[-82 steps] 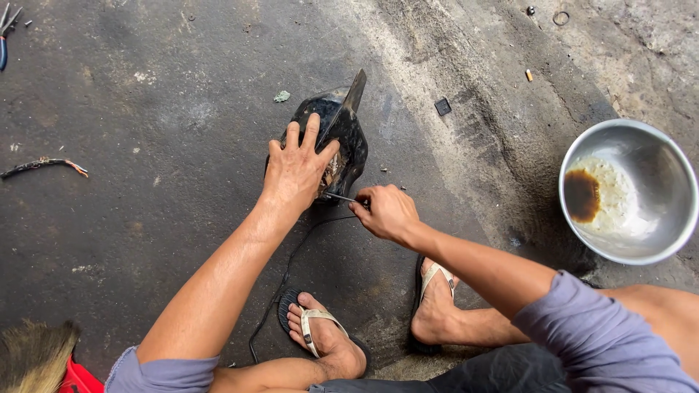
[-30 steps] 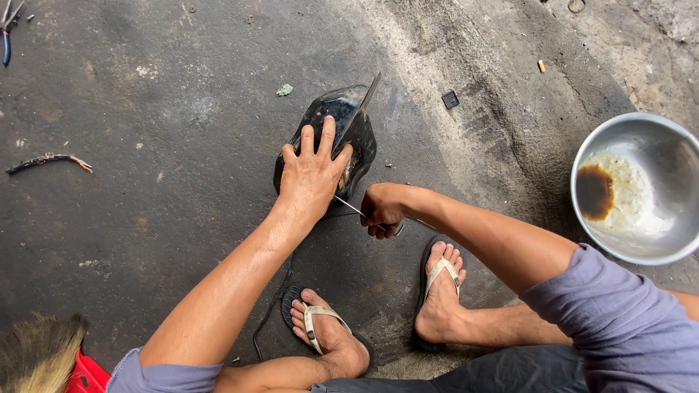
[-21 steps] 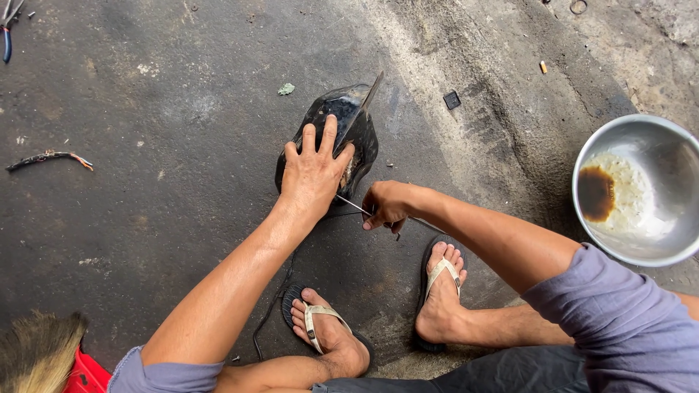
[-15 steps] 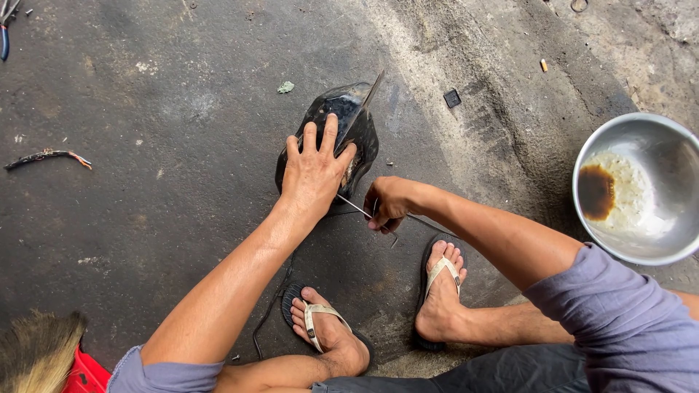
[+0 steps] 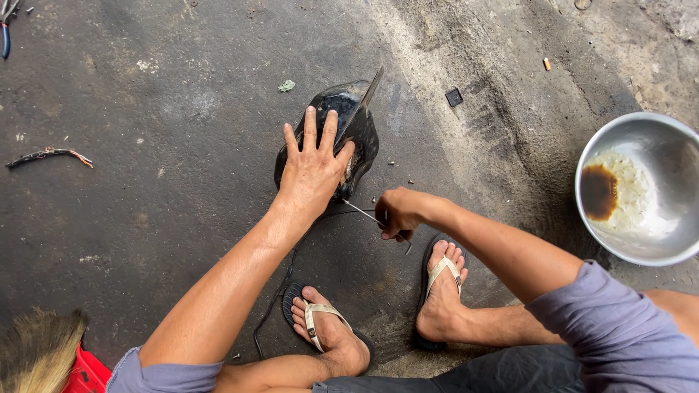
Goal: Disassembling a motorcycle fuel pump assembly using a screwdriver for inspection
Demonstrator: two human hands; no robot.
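Prying step: the left hand (image 5: 314,166) lies flat and spread on the black part (image 5: 336,138) on the floor; the right hand (image 5: 398,212) is fisted round a thin metal tool (image 5: 362,213), which needs steady leverage next.

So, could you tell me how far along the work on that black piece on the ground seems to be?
Done: nothing finished that I can see.
In hand: the left hand presses flat on the black piece while the right hand grips a thin metal tool poked under it.
Left: the piece still lies on the ground, the tool still in.
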